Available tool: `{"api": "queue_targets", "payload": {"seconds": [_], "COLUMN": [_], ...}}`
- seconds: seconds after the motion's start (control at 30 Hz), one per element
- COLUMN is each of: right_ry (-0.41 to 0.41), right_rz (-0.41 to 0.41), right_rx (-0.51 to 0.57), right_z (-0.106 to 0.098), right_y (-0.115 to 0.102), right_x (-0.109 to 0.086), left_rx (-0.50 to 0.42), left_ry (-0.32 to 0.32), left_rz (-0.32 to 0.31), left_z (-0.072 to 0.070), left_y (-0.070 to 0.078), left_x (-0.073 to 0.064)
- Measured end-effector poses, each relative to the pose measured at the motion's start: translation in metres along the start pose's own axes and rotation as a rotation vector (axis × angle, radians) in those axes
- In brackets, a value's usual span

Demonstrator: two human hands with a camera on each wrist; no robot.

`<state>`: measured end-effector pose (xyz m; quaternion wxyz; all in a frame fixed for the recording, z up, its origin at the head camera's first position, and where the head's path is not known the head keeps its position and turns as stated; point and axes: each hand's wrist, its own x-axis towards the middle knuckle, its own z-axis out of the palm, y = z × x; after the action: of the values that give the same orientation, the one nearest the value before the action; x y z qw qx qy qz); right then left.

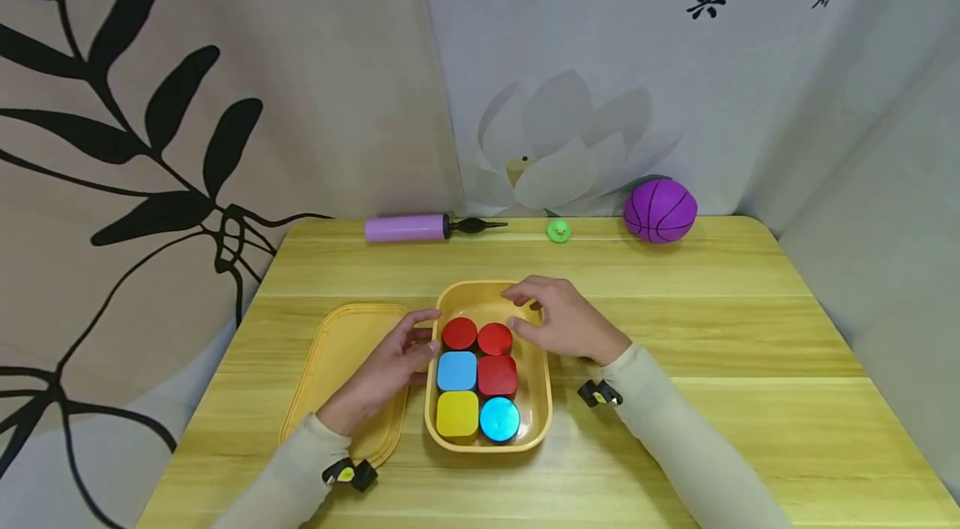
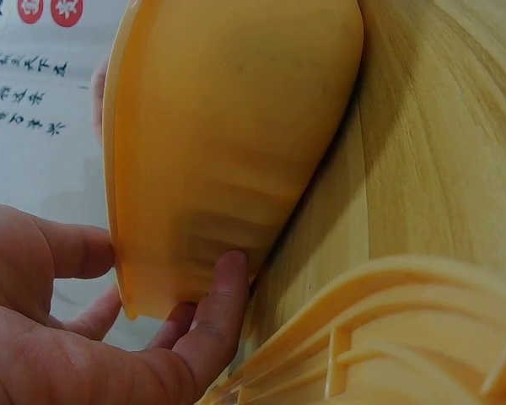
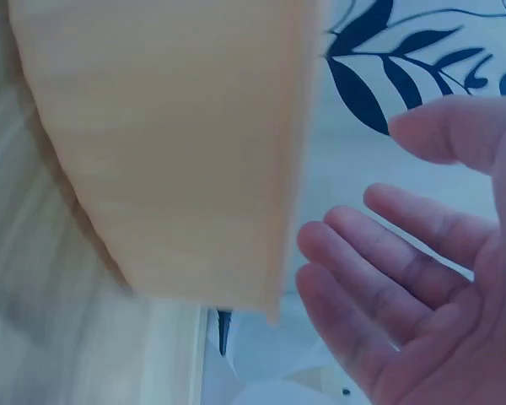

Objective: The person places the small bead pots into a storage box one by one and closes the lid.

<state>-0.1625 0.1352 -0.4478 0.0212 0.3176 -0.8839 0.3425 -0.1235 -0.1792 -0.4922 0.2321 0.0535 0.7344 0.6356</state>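
A yellow plastic box [image 1: 536, 429] holds several coloured pieces in two columns. Two red round pieces [image 1: 459, 334] lie at the far end, a light blue square [image 1: 457, 371] and a red square [image 1: 497, 376] in the middle, and a yellow square [image 1: 457, 414] and a blue round piece [image 1: 499, 419] nearest me. My left hand [image 1: 393, 358] grips the box's left side, its fingers [image 2: 228, 283] against the outer wall and the thumb at the rim. My right hand [image 1: 558, 316] hovers over the far right corner, fingers loosely bent, with nothing in them.
Left of the box lies a yellow lid [image 1: 348, 337], partly beneath my left forearm. Along the table's back edge are a purple hand pump [image 1: 408, 228], a small green ball with a face [image 1: 558, 231] and a purple basketball [image 1: 660, 211]. A printed curtain hangs behind.
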Motion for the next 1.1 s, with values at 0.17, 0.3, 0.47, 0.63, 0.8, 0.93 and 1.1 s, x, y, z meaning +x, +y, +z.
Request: {"api": "queue_targets", "payload": {"seconds": [0.17,0.3,0.47,0.63,0.8,0.93,1.1], "right_ry": [0.05,0.068,0.076,0.07,0.056,0.016,-0.036], "right_rz": [0.016,0.054,0.118,0.189,0.223,0.263,0.289], "right_rx": [0.044,0.042,0.051,0.053,0.062,0.061,0.042], "right_z": [-0.015,-0.025,-0.034,-0.038,-0.04,-0.04,-0.041], "right_y": [0.01,0.021,0.037,0.054,0.065,0.074,0.079], "right_x": [-0.008,-0.015,-0.026,-0.041,-0.057,-0.068,-0.081], "left_rx": [0.001,0.001,-0.001,-0.007,-0.001,0.007,0.012], "left_ry": [-0.001,0.0,-0.003,-0.011,-0.009,-0.01,-0.012], "left_rz": [0.001,0.0,-0.001,0.005,0.001,-0.002,-0.002], "left_z": [-0.001,-0.001,-0.001,-0.001,-0.002,-0.002,-0.003], "left_y": [0.0,0.0,0.001,0.0,-0.001,-0.001,0.0], "left_x": [0.0,0.0,0.0,0.001,0.001,0.001,0.001]}}
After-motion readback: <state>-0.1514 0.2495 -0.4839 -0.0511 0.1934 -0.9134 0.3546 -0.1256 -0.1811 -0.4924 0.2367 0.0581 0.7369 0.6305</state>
